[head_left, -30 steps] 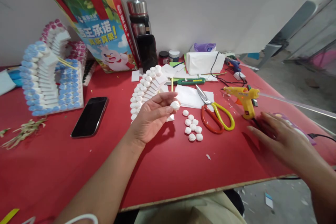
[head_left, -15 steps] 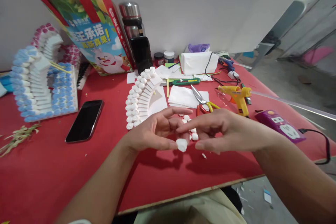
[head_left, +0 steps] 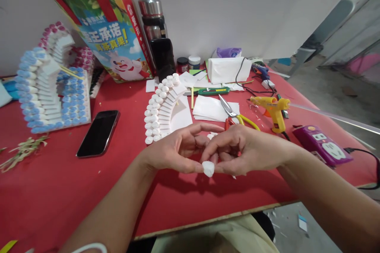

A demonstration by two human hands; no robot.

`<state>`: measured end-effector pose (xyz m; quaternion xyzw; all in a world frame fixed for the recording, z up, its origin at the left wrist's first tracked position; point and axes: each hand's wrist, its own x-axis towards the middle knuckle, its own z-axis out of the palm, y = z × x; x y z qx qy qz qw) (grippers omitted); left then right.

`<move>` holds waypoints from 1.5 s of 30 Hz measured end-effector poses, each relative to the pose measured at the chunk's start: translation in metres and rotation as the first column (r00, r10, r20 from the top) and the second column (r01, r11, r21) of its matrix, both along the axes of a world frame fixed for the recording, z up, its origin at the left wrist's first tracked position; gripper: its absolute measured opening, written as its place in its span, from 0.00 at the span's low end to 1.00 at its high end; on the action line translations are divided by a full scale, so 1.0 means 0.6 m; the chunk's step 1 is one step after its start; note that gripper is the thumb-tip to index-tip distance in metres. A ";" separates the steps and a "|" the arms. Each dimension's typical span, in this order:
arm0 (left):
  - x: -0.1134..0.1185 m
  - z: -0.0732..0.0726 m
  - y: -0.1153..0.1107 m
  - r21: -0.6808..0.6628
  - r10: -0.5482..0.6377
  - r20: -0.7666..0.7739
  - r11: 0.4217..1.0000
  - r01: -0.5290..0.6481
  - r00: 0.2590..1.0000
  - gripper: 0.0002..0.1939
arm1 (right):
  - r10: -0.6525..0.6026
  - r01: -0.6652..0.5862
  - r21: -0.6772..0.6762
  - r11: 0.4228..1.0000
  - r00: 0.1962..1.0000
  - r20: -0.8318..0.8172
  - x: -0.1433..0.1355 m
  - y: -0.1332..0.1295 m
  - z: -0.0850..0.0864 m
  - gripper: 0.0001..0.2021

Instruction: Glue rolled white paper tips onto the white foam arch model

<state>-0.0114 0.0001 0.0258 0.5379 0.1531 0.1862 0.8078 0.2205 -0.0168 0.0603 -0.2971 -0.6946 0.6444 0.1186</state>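
A small white rounded piece (head_left: 208, 168) is pinched between the fingertips of both hands, above the red table (head_left: 178, 209). My left hand (head_left: 178, 150) grips it from the left, thumb against its side. From the right, my right hand (head_left: 237, 148) touches it with thumb and index finger. Behind the hands, a few similar white pieces (head_left: 211, 136) are mostly hidden. Beyond my left hand stands a curved white model (head_left: 162, 112) edged with white rounded pieces.
Scissors (head_left: 230, 108), white sheets (head_left: 208, 107) and a green cutter (head_left: 213, 91) lie behind the hands. Rightward are a yellow glue gun (head_left: 274, 110) and purple power strip (head_left: 323, 146). Leftward are a phone (head_left: 98, 133), blue-white model (head_left: 38, 91) and bag (head_left: 114, 43).
My right hand has moved left and closed its thumb and index finger onto the white piece, which was in my left hand. The view has shifted slightly.
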 end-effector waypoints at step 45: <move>-0.004 -0.008 0.039 0.146 0.866 0.120 0.468 -0.871 0.486 0.08 | -0.481 0.047 0.787 0.615 0.813 0.327 -0.064 0.041 -0.083 0.10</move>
